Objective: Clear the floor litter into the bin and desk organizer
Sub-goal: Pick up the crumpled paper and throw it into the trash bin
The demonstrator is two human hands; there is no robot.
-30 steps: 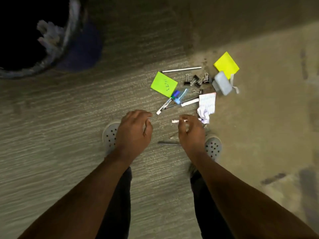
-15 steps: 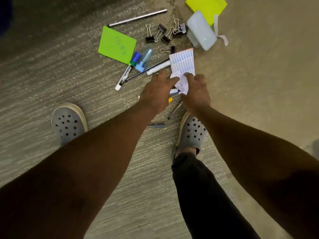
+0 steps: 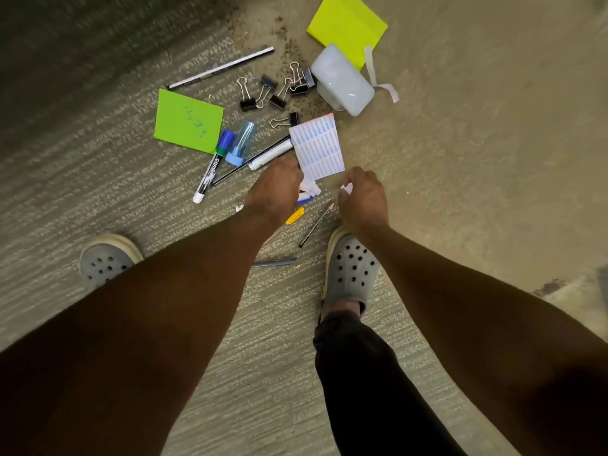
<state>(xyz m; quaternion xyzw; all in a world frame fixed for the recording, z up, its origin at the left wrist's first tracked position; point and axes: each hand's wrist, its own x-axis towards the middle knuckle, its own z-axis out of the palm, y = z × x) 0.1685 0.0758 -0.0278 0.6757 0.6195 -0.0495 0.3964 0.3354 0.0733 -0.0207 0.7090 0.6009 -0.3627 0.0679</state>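
Head view: at frame centre, the left hand reaches down onto crumpled paper on the carpet, grip hidden. The right hand pinches a small white scrap. Markers, clips and sticky notes lie scattered above.
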